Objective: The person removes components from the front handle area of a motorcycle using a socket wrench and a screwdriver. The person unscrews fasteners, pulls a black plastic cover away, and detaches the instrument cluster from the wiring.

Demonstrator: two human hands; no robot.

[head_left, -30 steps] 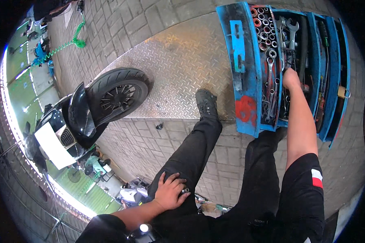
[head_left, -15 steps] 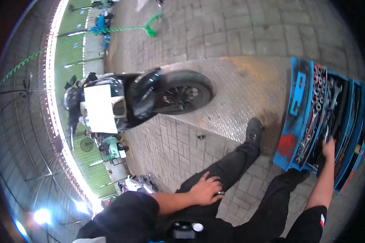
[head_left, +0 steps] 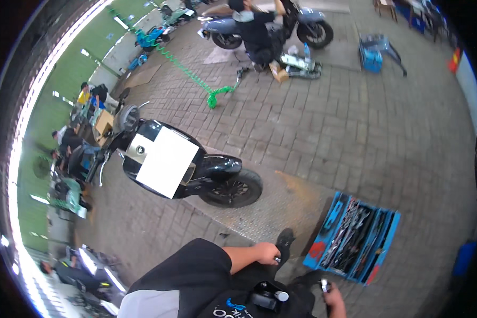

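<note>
At the lower right, my right hand (head_left: 334,299) is closed around a shiny metal tool (head_left: 324,285); its bright end sticks out past the fingers, its exact kind unclear. The blue metal toolbox (head_left: 318,250) stands on the paving just beyond that hand, lid trays spread, with wrenches (head_left: 350,225) and other hand tools inside. My left hand (head_left: 266,253) is curled closed over my leg. A small dark, shiny bit shows at its fingers; whether it grips anything is hidden.
A black motorcycle (head_left: 217,164) with a white sheet (head_left: 167,161) on its seat stands on a metal plate (head_left: 270,204). Farther off, a person (head_left: 254,32) crouches by another motorcycle (head_left: 315,32). A green coiled hose (head_left: 188,74) hangs across to the floor; another toolbox (head_left: 372,61) stands beyond.
My right hand has left the toolbox and come back toward me with the metal tool. My left hand has gone from spread on my thigh to curled. The view has swung, showing more floor.
</note>
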